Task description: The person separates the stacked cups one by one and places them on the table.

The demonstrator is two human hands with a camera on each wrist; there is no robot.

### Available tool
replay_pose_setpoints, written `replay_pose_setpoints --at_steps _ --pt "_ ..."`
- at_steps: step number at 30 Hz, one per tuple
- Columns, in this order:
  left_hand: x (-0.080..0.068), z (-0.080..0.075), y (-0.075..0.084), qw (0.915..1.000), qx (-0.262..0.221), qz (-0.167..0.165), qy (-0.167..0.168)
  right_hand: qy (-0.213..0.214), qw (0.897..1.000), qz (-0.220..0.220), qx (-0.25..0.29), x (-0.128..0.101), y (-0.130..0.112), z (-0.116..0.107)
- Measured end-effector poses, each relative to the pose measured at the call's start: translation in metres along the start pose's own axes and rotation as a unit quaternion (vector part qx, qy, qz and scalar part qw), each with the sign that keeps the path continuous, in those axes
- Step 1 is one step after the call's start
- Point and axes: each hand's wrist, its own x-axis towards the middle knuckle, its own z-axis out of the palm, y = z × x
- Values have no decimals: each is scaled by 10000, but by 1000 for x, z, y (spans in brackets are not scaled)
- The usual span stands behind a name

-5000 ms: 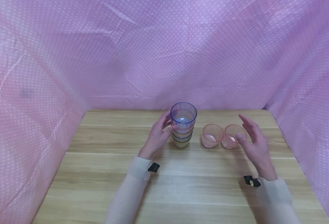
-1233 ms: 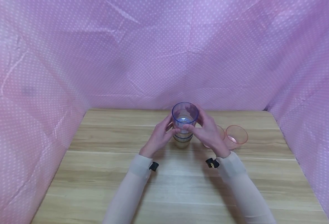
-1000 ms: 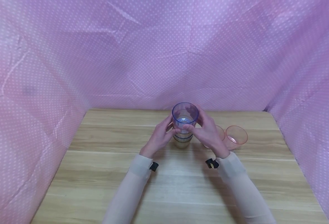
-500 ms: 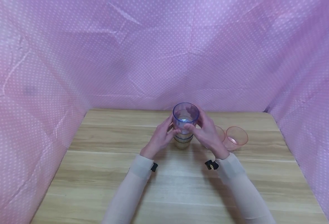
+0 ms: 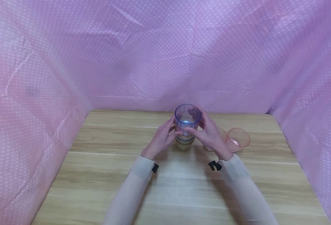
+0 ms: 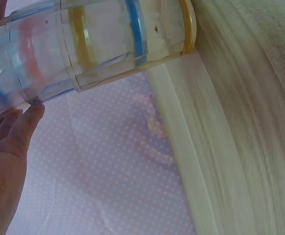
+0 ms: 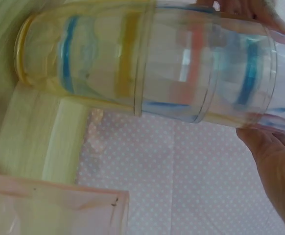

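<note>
A tall stack of nested clear plastic cups (image 5: 184, 141) stands upright on the table, with a blue-rimmed cup (image 5: 188, 107) on top and a yellowish one at the bottom. My left hand (image 5: 161, 137) grips the upper part of the stack from the left, its thumb across the front. From the other side my right hand (image 5: 210, 135) grips it at about the same height. Coloured bands show through the walls in the left wrist view, where the stack (image 6: 108, 36) lies across the top. Some fingers are hidden behind the cups.
Two pink clear cups are to the right of the stack: one pink cup (image 5: 223, 135) is partly covered by my right hand, the other (image 5: 239, 137) stands beside it. A pink dotted cloth (image 5: 143, 62) encloses the wooden table (image 5: 106, 175) at the back and sides.
Five seconds ago my right hand was spread beside the right pink cup; it has since moved left and taken hold of the stack. Over the last second both hands stay nearly still.
</note>
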Motion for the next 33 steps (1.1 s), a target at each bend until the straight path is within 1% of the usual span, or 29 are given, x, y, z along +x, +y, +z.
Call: replay_pose_setpoints --at_steps 7,14,21,25,29,33 --pt "1 0 0 9996 -250 -123 -103 -17 9999 145 -33 -2 1 -3" --pt "-3 2 0 9993 -263 -250 -78 60 9998 165 64 -4 0 -2" --pt "-2 0 0 9991 -374 -204 -28 135 9997 143 115 -5 -1 0" --pt "-3 1 -1 9987 -459 -213 10 177 9995 23 260 -5 1 1" --pt "-2 0 -1 9985 -487 -266 29 213 9993 -148 286 -4 3 2" --pt "-2 -1 0 9981 -525 -309 31 296 9990 -164 285 -3 3 3"
